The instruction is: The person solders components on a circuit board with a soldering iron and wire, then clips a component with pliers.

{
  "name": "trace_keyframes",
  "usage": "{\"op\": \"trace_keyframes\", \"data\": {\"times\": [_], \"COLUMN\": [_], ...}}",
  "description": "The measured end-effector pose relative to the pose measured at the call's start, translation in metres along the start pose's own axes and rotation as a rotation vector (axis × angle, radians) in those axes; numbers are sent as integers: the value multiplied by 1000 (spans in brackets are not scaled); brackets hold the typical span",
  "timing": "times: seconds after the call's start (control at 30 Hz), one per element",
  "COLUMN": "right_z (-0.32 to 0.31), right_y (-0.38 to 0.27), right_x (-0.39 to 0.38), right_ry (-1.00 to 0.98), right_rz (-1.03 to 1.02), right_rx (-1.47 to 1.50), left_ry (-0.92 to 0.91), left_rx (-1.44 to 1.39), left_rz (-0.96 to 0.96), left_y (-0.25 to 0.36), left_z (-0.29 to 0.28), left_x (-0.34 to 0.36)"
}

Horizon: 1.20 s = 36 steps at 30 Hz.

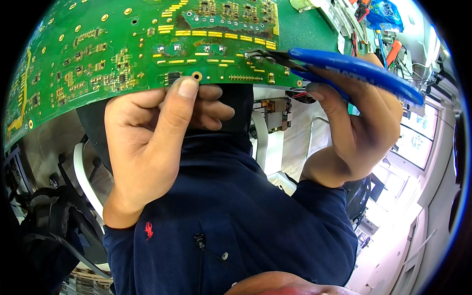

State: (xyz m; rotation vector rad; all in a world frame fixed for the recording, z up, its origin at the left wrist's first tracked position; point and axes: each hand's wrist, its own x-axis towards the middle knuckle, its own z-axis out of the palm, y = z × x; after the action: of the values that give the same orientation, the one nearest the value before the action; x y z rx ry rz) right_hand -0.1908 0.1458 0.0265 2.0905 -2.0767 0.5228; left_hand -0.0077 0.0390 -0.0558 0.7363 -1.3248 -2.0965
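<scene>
A large green circuit board (108,54) spans the upper left, its near edge toward me. My left hand (152,128) grips that edge, thumb on top beside a ringed hole and the other fingers curled beneath. Blue-handled cutting pliers (354,69) are in my right hand (364,103), at the board's right end. Their dark jaws touch or hover just over the board near a small pad by a row of gold strips; whether anything is between them I cannot tell. Brownish residue marks the board's upper section around the small components.
Behind the board lies a green mat (309,32). Tools, cables and a blue packet (383,14) crowd the bench at the upper right. Below the board's edge hangs another small circuit assembly (275,114). A black chair (64,231) stands at the lower left.
</scene>
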Motion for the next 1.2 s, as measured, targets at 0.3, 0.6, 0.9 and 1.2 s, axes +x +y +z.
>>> {"op": "trace_keyframes", "data": {"times": [0.3, 0.6, 0.9, 1.2], "right_z": [-8, -33, -3, -21], "right_y": [24, 33, 17, 32], "right_x": [8, 45, 72, 34], "right_ry": [-64, -418, -395, -351], "right_rz": [-243, -433, -420, -253], "right_rx": [55, -34, 57, 38], "left_ry": [19, 21, 37, 68], "left_rx": [-2, -8, -15, 0], "left_rz": [-12, -56, -98, -97], "left_y": [-2, 2, 13, 6], "left_z": [6, 5, -32, 3], "left_x": [-2, 0, 8, 1]}}
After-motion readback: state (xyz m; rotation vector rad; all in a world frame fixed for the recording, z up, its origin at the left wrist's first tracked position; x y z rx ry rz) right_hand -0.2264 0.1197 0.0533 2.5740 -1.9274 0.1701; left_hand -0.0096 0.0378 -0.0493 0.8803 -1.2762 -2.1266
